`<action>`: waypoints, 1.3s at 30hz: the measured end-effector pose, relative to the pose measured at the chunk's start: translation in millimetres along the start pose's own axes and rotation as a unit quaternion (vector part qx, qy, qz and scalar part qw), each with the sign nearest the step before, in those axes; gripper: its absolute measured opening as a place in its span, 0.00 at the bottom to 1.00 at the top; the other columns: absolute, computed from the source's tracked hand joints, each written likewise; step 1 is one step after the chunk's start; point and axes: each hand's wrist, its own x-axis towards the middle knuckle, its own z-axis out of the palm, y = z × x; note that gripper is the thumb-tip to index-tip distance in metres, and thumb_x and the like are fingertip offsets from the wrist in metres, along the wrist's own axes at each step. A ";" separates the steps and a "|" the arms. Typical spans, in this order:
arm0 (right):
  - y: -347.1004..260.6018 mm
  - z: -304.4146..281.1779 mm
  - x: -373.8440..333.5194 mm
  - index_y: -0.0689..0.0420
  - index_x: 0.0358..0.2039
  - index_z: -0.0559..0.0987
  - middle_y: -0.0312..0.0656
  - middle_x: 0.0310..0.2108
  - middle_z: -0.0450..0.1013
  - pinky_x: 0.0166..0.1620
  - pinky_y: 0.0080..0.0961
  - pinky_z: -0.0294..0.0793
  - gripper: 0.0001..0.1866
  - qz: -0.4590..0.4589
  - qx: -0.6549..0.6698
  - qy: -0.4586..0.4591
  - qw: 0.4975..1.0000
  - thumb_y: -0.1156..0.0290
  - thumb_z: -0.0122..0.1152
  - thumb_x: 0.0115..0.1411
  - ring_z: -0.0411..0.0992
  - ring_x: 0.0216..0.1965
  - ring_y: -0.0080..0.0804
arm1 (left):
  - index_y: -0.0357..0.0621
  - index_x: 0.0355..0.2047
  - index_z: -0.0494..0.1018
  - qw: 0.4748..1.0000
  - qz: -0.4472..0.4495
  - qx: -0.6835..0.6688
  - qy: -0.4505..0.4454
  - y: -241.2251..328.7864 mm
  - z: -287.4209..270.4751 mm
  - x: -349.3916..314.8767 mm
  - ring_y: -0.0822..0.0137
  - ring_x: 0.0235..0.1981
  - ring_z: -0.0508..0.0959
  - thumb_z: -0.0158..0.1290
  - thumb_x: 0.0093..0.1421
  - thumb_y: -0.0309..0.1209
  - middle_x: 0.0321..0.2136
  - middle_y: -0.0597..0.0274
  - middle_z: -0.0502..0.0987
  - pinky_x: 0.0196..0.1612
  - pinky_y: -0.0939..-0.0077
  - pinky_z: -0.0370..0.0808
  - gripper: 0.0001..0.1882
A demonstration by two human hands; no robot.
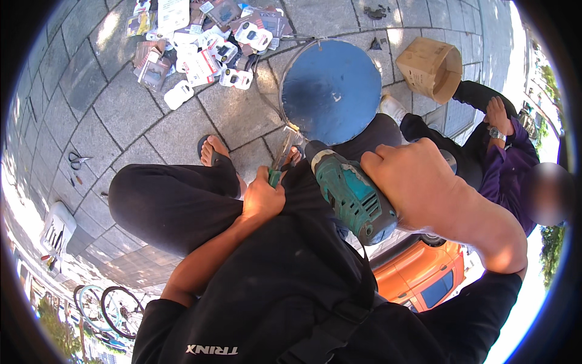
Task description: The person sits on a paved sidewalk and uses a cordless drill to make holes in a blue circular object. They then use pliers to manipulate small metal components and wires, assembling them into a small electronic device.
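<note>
My right hand is wrapped round a teal and black power drill, whose nose points up and left toward the round blue top. My left hand, held low between my knees, grips a green-handled tool; a long, flat, greyish part extends forward from it, and its exact kind is unclear. Just beyond that tool's tip stands a round blue-topped piece with a thin rim. The drill's nose appears close to the tool's flat part, but I cannot tell whether they touch.
Packaging cards and blister packs lie heaped on the paving at far left. An opened cardboard box stands far right, near a seated person in a purple sleeve. Scissors and a pale tray of tools rest at left.
</note>
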 end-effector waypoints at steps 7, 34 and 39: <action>-0.4 0.2 -0.4 0.61 0.41 0.79 0.46 0.36 0.82 0.38 0.41 0.82 0.23 0.003 0.011 -0.006 1.000 0.69 0.78 0.45 0.85 0.37 0.45 | 0.38 0.51 0.68 1.000 -0.010 0.007 -0.016 2.9 -2.8 -0.2 0.27 0.45 0.82 0.57 0.64 0.33 0.37 0.27 0.82 0.51 0.37 0.77 0.18; -1.7 6.7 0.7 0.61 0.40 0.78 0.45 0.33 0.78 0.37 0.42 0.82 0.27 0.007 0.012 -0.003 1.000 0.64 0.80 0.41 0.83 0.36 0.47 | 0.37 0.51 0.68 1.000 0.004 0.006 -0.008 1.7 -0.2 0.7 0.27 0.43 0.82 0.56 0.62 0.31 0.36 0.27 0.82 0.51 0.37 0.77 0.19; -2.9 6.4 0.9 0.60 0.39 0.78 0.46 0.33 0.78 0.38 0.42 0.82 0.26 0.014 0.020 -0.002 1.000 0.64 0.80 0.42 0.83 0.36 0.48 | 0.38 0.50 0.68 1.000 -0.013 0.006 -0.012 5.7 -2.4 -0.2 0.27 0.43 0.82 0.56 0.62 0.31 0.36 0.27 0.82 0.51 0.36 0.77 0.19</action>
